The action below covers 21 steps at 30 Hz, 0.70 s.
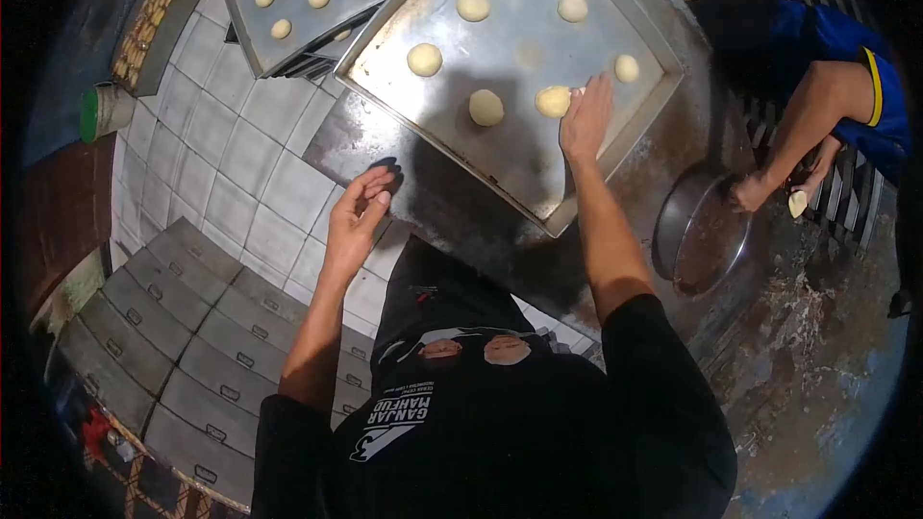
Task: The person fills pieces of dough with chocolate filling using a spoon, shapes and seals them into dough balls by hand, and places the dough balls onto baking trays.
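Observation:
Pale dough balls, such as the one near the front, sit spaced apart on a large metal baking tray. My right hand lies over the tray's right part with its fingers stretched out. Its finger side touches a dough ball, partly covering it. That ball looks yellower and slightly longer than its neighbours. Another ball lies just right of my fingertips. My left hand hangs in the air off the tray's front left edge, fingers loosely curled and apart, with nothing in it.
A second tray of dough balls stands at the upper left. At right, a co-worker's hand is at a dark round pan; the other holds a piece of dough. Lidded grey boxes stand lower left on the tiled floor.

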Each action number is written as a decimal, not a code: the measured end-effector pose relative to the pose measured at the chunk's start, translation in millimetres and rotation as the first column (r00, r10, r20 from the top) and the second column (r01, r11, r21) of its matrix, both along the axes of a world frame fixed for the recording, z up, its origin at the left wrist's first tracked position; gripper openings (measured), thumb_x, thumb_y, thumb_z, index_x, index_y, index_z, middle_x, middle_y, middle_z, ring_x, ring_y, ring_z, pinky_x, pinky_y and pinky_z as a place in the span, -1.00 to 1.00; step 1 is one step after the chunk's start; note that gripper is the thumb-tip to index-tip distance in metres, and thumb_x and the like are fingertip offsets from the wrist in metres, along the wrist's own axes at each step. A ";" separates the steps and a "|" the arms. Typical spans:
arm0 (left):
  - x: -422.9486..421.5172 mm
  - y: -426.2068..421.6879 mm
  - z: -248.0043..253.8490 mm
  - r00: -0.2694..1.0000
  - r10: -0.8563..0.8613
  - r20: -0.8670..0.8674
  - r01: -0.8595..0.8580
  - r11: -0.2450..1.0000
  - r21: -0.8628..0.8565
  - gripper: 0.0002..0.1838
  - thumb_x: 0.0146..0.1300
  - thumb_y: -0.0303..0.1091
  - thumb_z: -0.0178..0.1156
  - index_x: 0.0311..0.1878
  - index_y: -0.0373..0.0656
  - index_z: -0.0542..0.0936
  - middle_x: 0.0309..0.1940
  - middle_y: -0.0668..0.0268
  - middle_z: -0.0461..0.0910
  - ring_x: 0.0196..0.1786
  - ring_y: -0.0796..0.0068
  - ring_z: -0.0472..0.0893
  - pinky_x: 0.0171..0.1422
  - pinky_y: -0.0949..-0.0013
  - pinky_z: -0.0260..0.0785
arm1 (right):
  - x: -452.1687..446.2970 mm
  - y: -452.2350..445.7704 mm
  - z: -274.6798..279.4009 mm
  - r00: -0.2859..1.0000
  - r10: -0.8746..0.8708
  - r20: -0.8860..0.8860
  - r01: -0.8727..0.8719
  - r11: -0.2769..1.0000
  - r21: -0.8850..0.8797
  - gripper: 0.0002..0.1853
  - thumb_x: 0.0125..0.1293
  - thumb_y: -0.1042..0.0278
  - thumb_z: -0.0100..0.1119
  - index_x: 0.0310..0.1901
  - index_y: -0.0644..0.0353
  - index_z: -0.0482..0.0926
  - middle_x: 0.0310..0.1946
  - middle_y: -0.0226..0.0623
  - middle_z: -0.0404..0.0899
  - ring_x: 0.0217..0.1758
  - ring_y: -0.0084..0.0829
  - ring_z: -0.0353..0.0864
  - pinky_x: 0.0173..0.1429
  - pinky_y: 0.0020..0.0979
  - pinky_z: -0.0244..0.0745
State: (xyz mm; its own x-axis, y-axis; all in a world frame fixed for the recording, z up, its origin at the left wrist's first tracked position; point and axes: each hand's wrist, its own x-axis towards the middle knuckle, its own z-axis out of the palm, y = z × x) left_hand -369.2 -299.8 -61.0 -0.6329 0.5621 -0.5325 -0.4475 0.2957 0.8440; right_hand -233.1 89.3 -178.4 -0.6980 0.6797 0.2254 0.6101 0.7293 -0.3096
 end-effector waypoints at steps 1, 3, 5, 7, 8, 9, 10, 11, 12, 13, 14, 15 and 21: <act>-2.2 4.8 2.0 1.000 -0.008 -0.002 0.008 1.000 -0.003 -0.55 0.52 -0.38 0.18 0.40 -0.24 0.46 0.26 0.19 0.59 0.24 0.48 0.56 0.29 0.43 0.40 | -3.7 1.5 6.9 0.994 -0.004 0.112 0.003 1.000 0.010 -0.47 0.59 0.18 -0.09 0.40 0.42 0.30 0.52 0.23 0.17 0.60 0.21 0.07 0.63 0.03 -0.03; 0.8 13.9 5.4 1.000 -0.027 -0.011 0.028 0.999 0.019 -0.56 0.51 -0.38 0.18 0.39 -0.25 0.47 0.25 0.19 0.60 0.24 0.46 0.57 0.31 0.41 0.39 | -3.1 10.4 31.8 0.976 -0.027 0.216 0.017 0.999 0.045 -0.45 0.59 0.17 -0.06 0.43 0.39 0.29 0.53 0.18 0.16 0.61 0.15 0.09 0.64 -0.04 -0.03; 9.9 19.8 -3.3 0.999 -0.022 -0.031 0.024 0.997 0.078 -0.57 0.50 -0.41 0.19 0.38 -0.25 0.49 0.22 0.18 0.62 0.24 0.43 0.58 0.36 0.38 0.38 | -6.5 34.9 56.0 0.996 -0.025 0.082 0.047 0.958 -0.284 -0.50 0.55 0.17 0.03 0.35 0.33 0.41 0.44 0.13 0.31 0.54 0.07 0.23 0.58 -0.10 0.10; 15.2 25.5 -3.4 0.999 -0.032 -0.023 0.034 0.995 0.097 -0.57 0.50 -0.41 0.20 0.37 -0.26 0.49 0.22 0.18 0.62 0.25 0.42 0.58 0.36 0.37 0.39 | -3.2 44.4 74.0 0.998 -0.047 -0.041 0.013 0.796 -0.605 -0.55 0.51 0.17 0.11 0.28 0.28 0.52 0.35 0.07 0.46 0.46 -0.01 0.38 0.51 -0.17 0.22; 20.9 29.2 -2.9 0.998 -0.067 0.000 0.067 0.992 0.110 -0.57 0.49 -0.41 0.21 0.37 -0.26 0.49 0.22 0.17 0.62 0.26 0.42 0.57 0.37 0.37 0.39 | 5.3 44.6 81.1 0.992 -0.085 -0.091 -0.010 0.675 -0.738 -0.58 0.49 0.16 0.16 0.24 0.25 0.58 0.31 0.05 0.54 0.43 -0.05 0.46 0.48 -0.20 0.29; 24.2 37.7 14.6 0.990 -0.104 -0.093 0.112 0.990 0.087 -0.59 0.49 -0.41 0.21 0.35 -0.27 0.50 0.17 0.19 0.65 0.23 0.45 0.59 0.35 0.38 0.41 | -2.9 25.0 99.2 0.987 0.148 -0.065 -0.162 0.893 -0.420 -0.67 0.42 0.27 0.16 0.09 0.27 0.67 0.07 0.01 0.69 0.20 -0.06 0.63 0.32 -0.17 0.46; 31.4 44.6 17.6 0.988 -0.110 -0.111 0.120 0.988 0.094 -0.59 0.49 -0.41 0.21 0.35 -0.27 0.50 0.17 0.19 0.65 0.23 0.45 0.59 0.35 0.38 0.41 | -6.0 15.1 85.9 0.987 0.142 -0.081 -0.163 0.898 -0.409 -0.67 0.42 0.27 0.16 0.09 0.27 0.67 0.07 0.01 0.69 0.20 -0.06 0.63 0.32 -0.17 0.46; 39.9 49.6 17.4 0.988 -0.112 -0.103 0.125 0.984 0.127 -0.61 0.49 -0.40 0.21 0.32 -0.28 0.52 0.13 0.20 0.67 0.20 0.46 0.61 0.32 0.40 0.42 | -5.7 9.1 57.4 0.947 0.319 0.024 -0.305 0.924 -0.231 -0.68 0.39 0.30 0.16 0.07 0.29 0.67 0.02 0.04 0.69 0.13 -0.06 0.66 0.27 -0.16 0.49; 48.7 53.9 17.4 0.989 -0.117 -0.096 0.131 0.979 0.159 -0.63 0.48 -0.40 0.22 0.29 -0.29 0.54 0.09 0.22 0.69 0.16 0.48 0.63 0.29 0.41 0.44 | -5.5 1.2 43.8 0.876 0.454 0.161 -0.451 0.891 -0.061 -0.68 0.35 0.33 0.17 0.05 0.30 0.66 -0.04 0.06 0.70 0.07 -0.05 0.68 0.22 -0.14 0.52; 55.7 59.3 20.8 0.980 -0.148 -0.136 0.164 0.979 0.117 -0.66 0.48 -0.37 0.23 0.23 -0.31 0.58 0.02 0.24 0.71 0.09 0.50 0.66 0.22 0.42 0.47 | -7.3 -13.4 60.3 0.885 0.443 0.147 -0.441 0.896 -0.045 -0.68 0.35 0.33 0.17 0.05 0.30 0.66 -0.04 0.06 0.70 0.07 -0.05 0.68 0.22 -0.14 0.52; 68.1 64.0 25.1 0.979 -0.132 -0.158 0.152 0.981 0.117 -0.67 0.48 -0.35 0.22 0.20 -0.32 0.60 0.00 0.23 0.72 0.06 0.51 0.66 0.19 0.43 0.48 | -4.0 -27.1 78.9 0.946 0.298 0.132 -0.264 0.938 -0.223 -0.68 0.32 0.33 0.18 0.04 0.29 0.66 -0.05 0.07 0.69 0.07 -0.05 0.68 0.21 -0.14 0.52; 82.4 71.2 29.0 0.970 -0.087 -0.227 0.112 0.989 0.097 -0.66 0.50 -0.33 0.20 0.22 -0.32 0.59 -0.01 0.23 0.71 0.06 0.49 0.67 0.19 0.43 0.48 | 1.7 -44.4 103.5 0.980 0.141 0.141 -0.075 0.915 -0.396 -0.68 0.30 0.33 0.20 0.03 0.28 0.66 -0.07 0.08 0.69 0.07 -0.04 0.67 0.20 -0.14 0.52; 197.8 124.4 63.5 0.967 0.087 0.238 -0.151 0.952 0.266 -0.66 0.60 -0.17 0.06 0.15 -0.25 0.58 -0.12 0.26 0.68 -0.06 0.49 0.65 0.08 0.44 0.49 | 159.3 -172.0 185.2 0.879 0.088 -0.468 -0.274 0.898 -0.345 -0.64 0.26 0.33 0.39 0.05 0.27 0.65 -0.21 -0.23 0.67 -0.23 -0.38 0.65 -0.10 -0.34 0.58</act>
